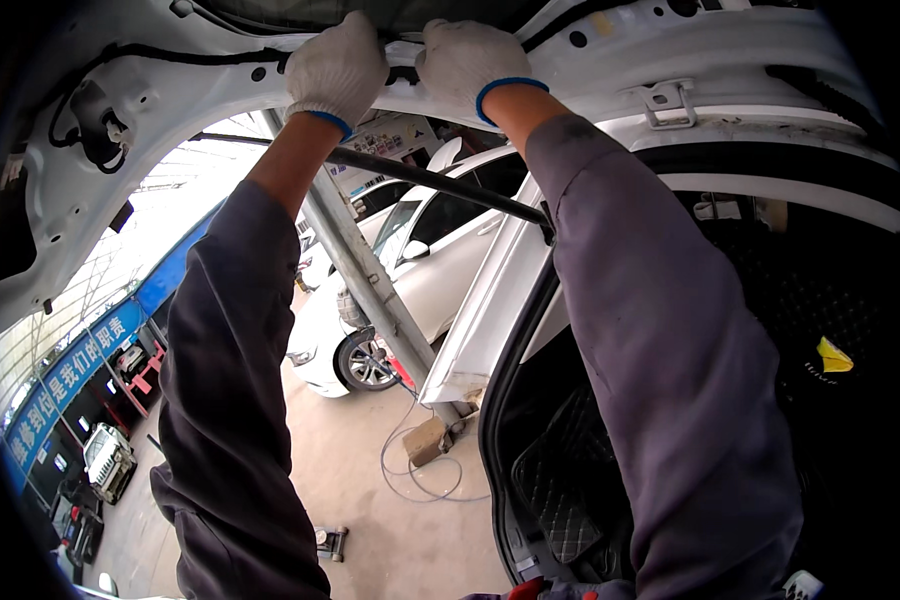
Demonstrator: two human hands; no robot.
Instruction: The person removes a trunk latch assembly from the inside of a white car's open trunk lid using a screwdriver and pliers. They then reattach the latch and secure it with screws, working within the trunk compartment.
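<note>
Both my arms reach up in grey sleeves to the white inner panel of a raised tailgate (195,95). My left hand (336,68), in a white knit glove with a blue cuff, is closed at the panel's upper edge. Beside it, a short gap to the right, my right hand (473,64) is closed in a matching glove. The fingertips of both are turned away, so what they grip is hidden. A black wiring harness (195,52) runs along the panel toward my left hand. Small black fittings (402,74) show between the hands, below a dark window (370,12).
A black support strut (440,184) crosses below my hands. At right is the open cargo area with quilted black lining (570,500) and a yellow piece (834,355). Beyond stand a metal post (375,290), a white car (460,245), a brown block (428,441) and a looped cable (390,485).
</note>
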